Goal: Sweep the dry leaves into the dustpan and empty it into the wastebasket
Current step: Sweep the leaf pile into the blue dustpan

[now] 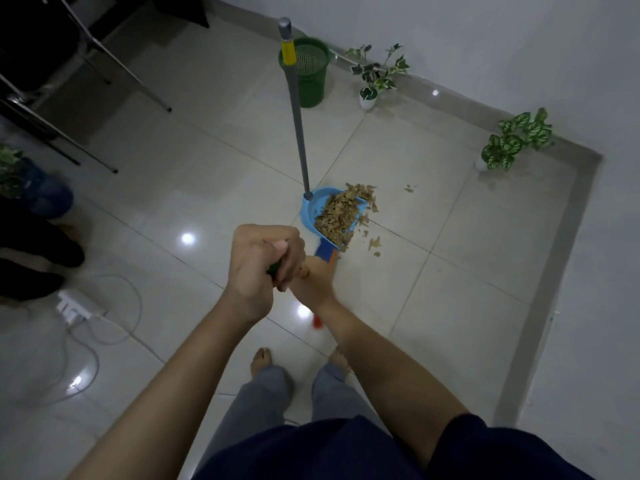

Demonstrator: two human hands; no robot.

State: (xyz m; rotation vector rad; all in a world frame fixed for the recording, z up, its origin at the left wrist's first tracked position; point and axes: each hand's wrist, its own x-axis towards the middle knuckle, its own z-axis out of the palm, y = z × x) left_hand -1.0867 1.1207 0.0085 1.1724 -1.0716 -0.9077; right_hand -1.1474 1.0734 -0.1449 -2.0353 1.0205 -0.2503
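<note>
Tiled floor open toward corner walls; green wastebasket by wall. Dustpan heaped with leaves ahead. Left hand and right hand clasp broom handle.

The person wears a dark blue top with short sleeves. One short sleeve shows on the right arm, and it ends above the elbow. Both arms are bare from there down to the hands. The left hand and the right hand have no gloves, rings or watch that can be seen. The person wears long grey trousers that are loose at the legs. The feet are bare, with the left foot showing its toes and the right foot partly hidden behind the arm.
</note>
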